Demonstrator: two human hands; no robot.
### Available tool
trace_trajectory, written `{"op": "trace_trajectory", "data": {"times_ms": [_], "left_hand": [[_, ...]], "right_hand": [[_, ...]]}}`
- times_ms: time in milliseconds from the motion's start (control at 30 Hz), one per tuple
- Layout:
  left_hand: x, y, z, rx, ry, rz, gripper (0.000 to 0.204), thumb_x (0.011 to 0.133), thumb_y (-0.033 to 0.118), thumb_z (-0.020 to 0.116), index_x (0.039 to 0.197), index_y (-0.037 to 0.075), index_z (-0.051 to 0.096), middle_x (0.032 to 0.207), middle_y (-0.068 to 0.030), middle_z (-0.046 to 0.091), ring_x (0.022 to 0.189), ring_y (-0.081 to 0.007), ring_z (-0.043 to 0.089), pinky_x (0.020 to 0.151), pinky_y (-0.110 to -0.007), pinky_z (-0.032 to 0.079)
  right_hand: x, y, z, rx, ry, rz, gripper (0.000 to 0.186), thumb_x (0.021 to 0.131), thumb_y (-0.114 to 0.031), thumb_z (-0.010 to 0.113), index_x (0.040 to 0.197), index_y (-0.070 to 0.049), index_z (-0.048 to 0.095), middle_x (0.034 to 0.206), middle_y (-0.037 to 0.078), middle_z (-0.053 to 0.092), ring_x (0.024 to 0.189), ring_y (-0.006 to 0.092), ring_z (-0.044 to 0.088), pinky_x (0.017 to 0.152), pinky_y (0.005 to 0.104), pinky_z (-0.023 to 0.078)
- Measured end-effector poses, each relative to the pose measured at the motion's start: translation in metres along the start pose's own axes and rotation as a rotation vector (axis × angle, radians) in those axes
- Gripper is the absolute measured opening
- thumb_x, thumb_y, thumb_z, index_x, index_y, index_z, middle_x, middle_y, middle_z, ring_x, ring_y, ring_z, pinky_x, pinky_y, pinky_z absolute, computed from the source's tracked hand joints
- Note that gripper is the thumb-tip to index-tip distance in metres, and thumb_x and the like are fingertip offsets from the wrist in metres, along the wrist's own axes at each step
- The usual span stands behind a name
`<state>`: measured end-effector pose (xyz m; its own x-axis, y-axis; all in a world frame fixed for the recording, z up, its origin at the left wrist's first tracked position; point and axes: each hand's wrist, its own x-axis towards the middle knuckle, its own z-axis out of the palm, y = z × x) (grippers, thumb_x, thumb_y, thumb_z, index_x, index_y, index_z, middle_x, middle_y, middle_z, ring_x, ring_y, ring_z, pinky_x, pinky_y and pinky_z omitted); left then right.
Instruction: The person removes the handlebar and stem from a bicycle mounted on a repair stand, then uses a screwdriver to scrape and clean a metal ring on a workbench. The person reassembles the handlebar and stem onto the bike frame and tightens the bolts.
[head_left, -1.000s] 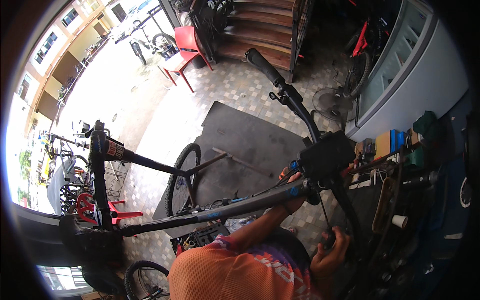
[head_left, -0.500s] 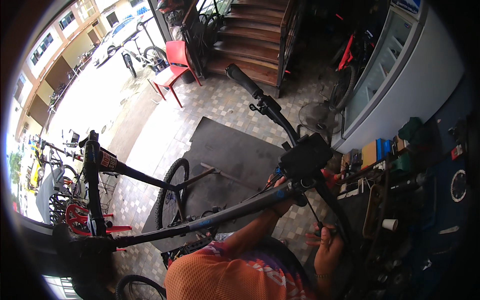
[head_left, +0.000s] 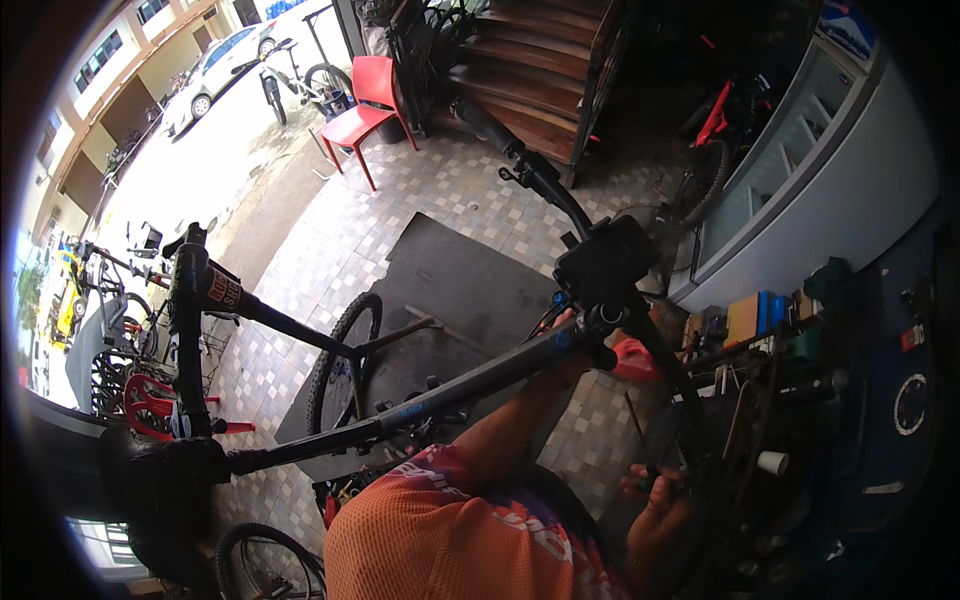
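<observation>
At the far left, outside, stand parked bicycles [head_left: 120,330], too crowded to count, and next to them one red lattice-backed chair [head_left: 150,408]. A dark upright post [head_left: 190,350] follows, with one red label [head_left: 224,288] bearing white lettering just beside it. At the lower left lies one bicycle wheel [head_left: 230,560], part of it out of view; higher up are one white car [head_left: 222,68] and one plain red chair [head_left: 362,122]. One dark bicycle frame [head_left: 470,388] runs across the middle, rising rightward from the lower left, with small blue lettering on its tube; a grey mat [head_left: 450,270] lies on the floor beyond it. The left hand [head_left: 564,319] is mostly hidden behind the tube near the frame's upper right end, so I cannot tell how far its fingers are open. Above that end sits one black box [head_left: 603,262] on the handlebar [head_left: 548,185]. The right hand [head_left: 655,512] has its fingers closed around one thin-shafted tool [head_left: 637,422], whose tip points up, clear of the frame. Farther right, the cluttered desk holds one white cup [head_left: 772,462].
</observation>
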<state>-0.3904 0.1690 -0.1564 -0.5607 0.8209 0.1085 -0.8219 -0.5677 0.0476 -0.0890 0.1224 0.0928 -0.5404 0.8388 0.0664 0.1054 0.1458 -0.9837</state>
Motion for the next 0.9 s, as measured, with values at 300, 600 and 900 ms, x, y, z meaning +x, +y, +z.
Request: {"op": "trace_trajectory", "data": {"times_ms": [300,600,900], "left_hand": [[0.007,0.004,0.009,0.157,-0.003,0.131,0.04,0.105,0.04,0.062,0.127,0.006,0.069,0.115,-0.0139,0.075,0.106,-0.0275,0.072,0.098,-0.046,0.059],[-0.003,0.043,0.007,0.139,0.015,0.037,0.029,0.105,0.025,0.063,0.121,0.002,0.073,0.119,-0.0158,0.076,0.114,-0.028,0.07,0.112,-0.049,0.052],[0.012,0.095,-0.054,-0.103,0.097,-0.296,0.052,0.11,0.027,0.049,0.149,-0.007,0.053,0.156,-0.0199,0.055,0.145,-0.0367,0.05,0.133,-0.054,0.024]], "right_hand": [[0.002,-0.006,-0.002,-0.052,-0.208,-0.069,0.033,0.107,-0.027,0.066,0.107,0.005,0.069,0.1,0.016,0.077,0.081,0.0225,0.077,0.069,0.0343,0.06],[-0.044,0.016,-0.04,-0.423,-0.125,-0.075,0.034,0.097,-0.038,0.081,0.105,-0.005,0.074,0.089,0.009,0.075,0.075,0.028,0.075,0.066,0.0387,0.057],[-0.156,0.05,-0.115,-0.627,0.355,0.4,0.049,0.1,-0.049,0.071,0.112,-0.002,0.076,0.095,0.018,0.076,0.086,0.0351,0.075,0.075,0.0456,0.058]]}}
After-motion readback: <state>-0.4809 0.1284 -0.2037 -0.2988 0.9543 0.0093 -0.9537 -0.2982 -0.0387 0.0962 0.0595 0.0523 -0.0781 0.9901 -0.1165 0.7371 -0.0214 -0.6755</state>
